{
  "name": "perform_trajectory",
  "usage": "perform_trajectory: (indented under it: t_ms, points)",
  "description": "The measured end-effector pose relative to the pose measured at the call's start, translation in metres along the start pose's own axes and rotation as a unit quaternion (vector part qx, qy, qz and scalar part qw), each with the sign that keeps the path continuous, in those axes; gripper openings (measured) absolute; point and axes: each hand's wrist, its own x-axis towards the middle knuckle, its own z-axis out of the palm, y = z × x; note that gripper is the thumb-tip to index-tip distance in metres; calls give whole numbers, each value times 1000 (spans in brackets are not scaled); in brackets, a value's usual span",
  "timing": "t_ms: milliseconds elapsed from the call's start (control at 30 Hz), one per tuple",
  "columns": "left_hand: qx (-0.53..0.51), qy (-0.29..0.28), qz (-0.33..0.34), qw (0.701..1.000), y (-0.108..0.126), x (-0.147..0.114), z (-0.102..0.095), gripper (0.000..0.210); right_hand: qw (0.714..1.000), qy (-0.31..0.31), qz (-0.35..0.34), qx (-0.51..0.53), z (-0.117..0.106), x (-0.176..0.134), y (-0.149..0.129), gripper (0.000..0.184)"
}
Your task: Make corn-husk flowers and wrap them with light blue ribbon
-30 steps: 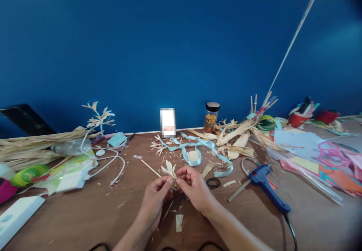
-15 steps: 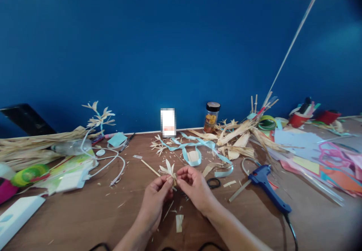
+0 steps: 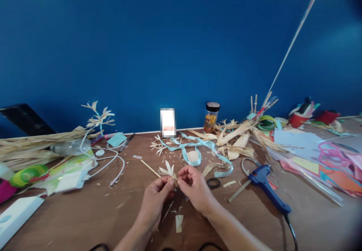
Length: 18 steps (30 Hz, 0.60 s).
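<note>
Tipped slightly farther toward eleven o'clock than a second ago, the pale flower (image 3: 167, 168) sits between the person's two hands, which are otherwise almost where they were. Take it as the dial's centre, with the blue wall (image 3: 141, 55) at twelve. On its seven o'clock side, the left hand (image 3: 155, 200) pinches its base between thumb and forefinger, the other fingers curled beneath. From three o'clock, the right hand (image 3: 198, 191) brings bent thumb and forefinger close together at the base; whether they grip it, I cannot tell. Toward ten, a stick (image 3: 148, 167) slants out from behind the left fingers, and well beyond it a spray (image 3: 101, 119) of similar blooms stands upright near the wall. Another cluster (image 3: 158, 145) lies at eleven. Toward two, blue ribbon (image 3: 195, 163) loops over the brown desk (image 3: 98, 221), with dry husks (image 3: 236, 140) farther out; a black-lidded jar (image 3: 210, 120) stands at one. At three, a black loop (image 3: 213, 183) lies just beside the right hand, and past it a blue glue gun (image 3: 264, 185). Near six lies a pale scrap (image 3: 179, 224).
</note>
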Motion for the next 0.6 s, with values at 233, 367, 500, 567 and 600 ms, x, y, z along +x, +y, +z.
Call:
perform_trajectory:
  t_ms: [233, 367, 500, 567, 600]
  points:
    - [-4, -2, 4, 1000, -1, 0, -1, 19, 1000, 1, -14, -20, 0, -1, 0, 10]
    - [1, -6, 3, 1000, -1, 1, -1, 19, 1000, 4, -18, -18, 1, -1, 1, 9]
    - [-11, 7, -1, 1000, -1, 1, -1, 19, 1000, 7, -18, -12, 2, -1, 3, 9]
    - [-17, 7, -5, 1000, 0, 0, 0, 19, 1000, 10, -17, -12, 2, -1, 3, 10]
    - [-20, 6, -8, 1000, 0, 0, 0, 19, 1000, 12, -17, -12, 2, -1, 3, 10]
